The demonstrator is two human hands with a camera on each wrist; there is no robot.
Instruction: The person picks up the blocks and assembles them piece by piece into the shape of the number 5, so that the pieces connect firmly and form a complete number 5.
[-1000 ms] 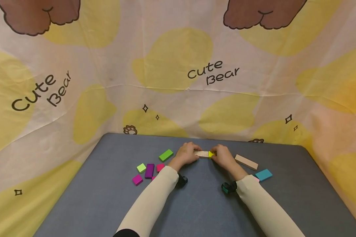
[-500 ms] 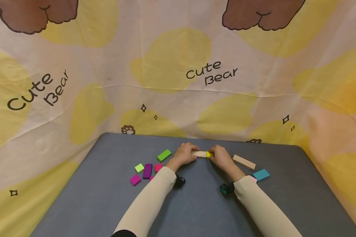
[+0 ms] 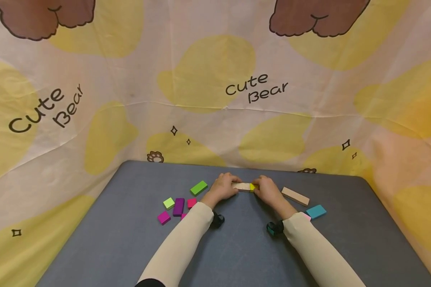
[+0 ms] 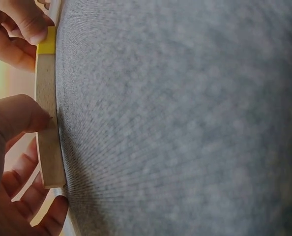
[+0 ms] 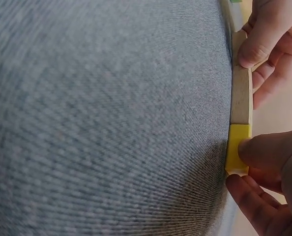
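Note:
A plain wooden block [image 3: 242,187] lies flat near the back of the grey table, with a yellow block [image 5: 238,147] set end to end against its right end. My left hand [image 3: 222,189] pinches the plain block, thumb on the near side and fingers behind, as the left wrist view shows. At the other end, my right hand [image 3: 268,190] holds the yellow block between thumb and fingers. Its thumb [image 5: 266,149] presses the near face, while a fingertip reaches the block's outer end. Both blocks are in line, and the hands partly cover them from the head view.
Left of my arms lie a green block [image 3: 199,188], a light green cube [image 3: 169,203], a purple block [image 3: 178,207], a magenta block [image 3: 163,218] and a red-pink one [image 3: 192,203]. To the right are a long wooden block [image 3: 295,196] and a blue block [image 3: 316,212]. A patterned cloth hangs behind.
The head view has shifted slightly, so everything sits a little further left in it. Both hands keep the same hold on the two blocks.

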